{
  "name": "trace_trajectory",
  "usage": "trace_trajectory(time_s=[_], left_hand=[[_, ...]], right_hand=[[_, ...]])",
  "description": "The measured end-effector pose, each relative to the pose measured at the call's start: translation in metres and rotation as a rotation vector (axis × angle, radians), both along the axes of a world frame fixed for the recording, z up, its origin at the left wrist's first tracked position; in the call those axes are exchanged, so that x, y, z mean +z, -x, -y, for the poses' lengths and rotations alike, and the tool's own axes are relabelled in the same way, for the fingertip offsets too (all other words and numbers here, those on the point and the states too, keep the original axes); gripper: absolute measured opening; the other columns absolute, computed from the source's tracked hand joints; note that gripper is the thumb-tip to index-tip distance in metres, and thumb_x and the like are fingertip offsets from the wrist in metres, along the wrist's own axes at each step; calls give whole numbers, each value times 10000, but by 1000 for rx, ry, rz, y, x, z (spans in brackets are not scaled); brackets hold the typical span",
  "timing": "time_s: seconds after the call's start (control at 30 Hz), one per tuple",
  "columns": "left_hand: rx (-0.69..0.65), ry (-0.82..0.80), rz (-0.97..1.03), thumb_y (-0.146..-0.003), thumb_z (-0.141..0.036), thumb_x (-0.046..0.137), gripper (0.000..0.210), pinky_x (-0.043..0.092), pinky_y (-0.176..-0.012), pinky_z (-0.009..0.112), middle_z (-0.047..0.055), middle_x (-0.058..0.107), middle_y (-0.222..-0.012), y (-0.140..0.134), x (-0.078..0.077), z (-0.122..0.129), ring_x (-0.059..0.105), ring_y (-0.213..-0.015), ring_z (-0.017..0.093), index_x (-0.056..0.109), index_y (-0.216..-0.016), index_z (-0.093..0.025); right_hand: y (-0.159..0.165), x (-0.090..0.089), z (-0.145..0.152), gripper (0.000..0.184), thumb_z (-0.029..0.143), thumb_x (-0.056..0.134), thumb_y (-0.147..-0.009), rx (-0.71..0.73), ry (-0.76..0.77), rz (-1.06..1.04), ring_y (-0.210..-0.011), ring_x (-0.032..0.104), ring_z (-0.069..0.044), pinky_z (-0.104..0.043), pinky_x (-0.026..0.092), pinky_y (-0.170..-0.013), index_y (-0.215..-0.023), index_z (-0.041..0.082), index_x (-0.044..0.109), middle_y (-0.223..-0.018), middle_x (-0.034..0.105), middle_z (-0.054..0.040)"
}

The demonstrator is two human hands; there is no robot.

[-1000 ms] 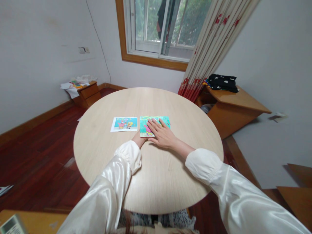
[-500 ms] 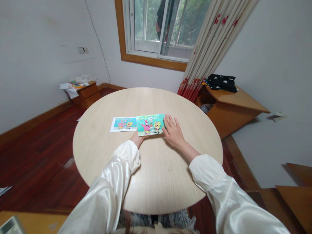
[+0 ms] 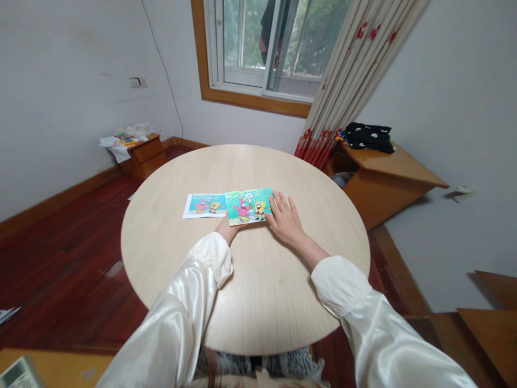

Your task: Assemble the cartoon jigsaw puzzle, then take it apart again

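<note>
A bright turquoise cartoon picture board (image 3: pixel 249 206) with pink and yellow figures is tilted up a little over the table. From its lower left, my left hand (image 3: pixel 228 228) holds it underneath, the fingers hidden by the board. My right hand (image 3: pixel 286 216) lies against the right edge with its fingers stretched out and a little apart, touching the board without gripping it. Just left of the board, a smaller paper print (image 3: pixel 207 205) of the same scene with a white border lies flat.
The round pale wooden table (image 3: pixel 250 302) fills the middle. Behind it are a window and a flowered curtain (image 3: pixel 343 81). On the right, a wooden cabinet (image 3: pixel 404 172) bears folded dark cloth (image 3: pixel 367 137). A small drawer unit (image 3: pixel 147 156) with papers stands at the left.
My right hand has shifted very slightly left along the board's right edge. The left hand, the board and the paper print look the same.
</note>
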State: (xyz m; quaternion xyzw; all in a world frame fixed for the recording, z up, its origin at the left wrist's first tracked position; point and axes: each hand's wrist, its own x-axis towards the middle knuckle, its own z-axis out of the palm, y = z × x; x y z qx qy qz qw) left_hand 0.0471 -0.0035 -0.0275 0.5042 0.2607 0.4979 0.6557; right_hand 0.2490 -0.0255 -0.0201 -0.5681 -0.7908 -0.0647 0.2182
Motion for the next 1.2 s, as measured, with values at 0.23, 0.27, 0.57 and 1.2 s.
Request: trace_trajectory(time_s=[0.23,0.27,0.57,1.2], left_hand=[[18,3,-2,-672,-397,795,783,238,-1154,526,106,579,-1341,1,-1,-3,374,-1364,333,483,-1369,-224],[22,-8,-12,-658,-387,808,800,244,-1152,527,106,582,-1337,1,-1,-3,376,-1363,334,482,-1370,-226],[-22,-38,39,-715,-425,750,777,295,-1130,521,101,598,-1317,2,-7,-4,416,-1341,307,441,-1400,-225],[32,-84,-144,-657,-393,808,704,227,-1159,503,124,633,-1267,5,0,5,410,-1344,324,579,-1282,-164]], right_hand=[[0,-1,-2,634,466,188,-979,-15,9,-170,-1461,166,-223,-492,148,-1182,-1516,128,197,-1562,251,-137],[-1,-3,-4,643,474,173,-979,-32,5,-230,-1460,172,-223,-495,162,-1179,-1518,124,182,-1560,255,-143],[-7,-16,-12,762,620,159,-938,-67,83,-570,-1450,204,-221,-486,188,-1178,-1502,116,244,-1547,276,-156],[29,7,-22,215,286,411,-968,-97,780,-1576,-811,713,-165,-405,581,-802,-1061,200,585,-897,748,-57]])
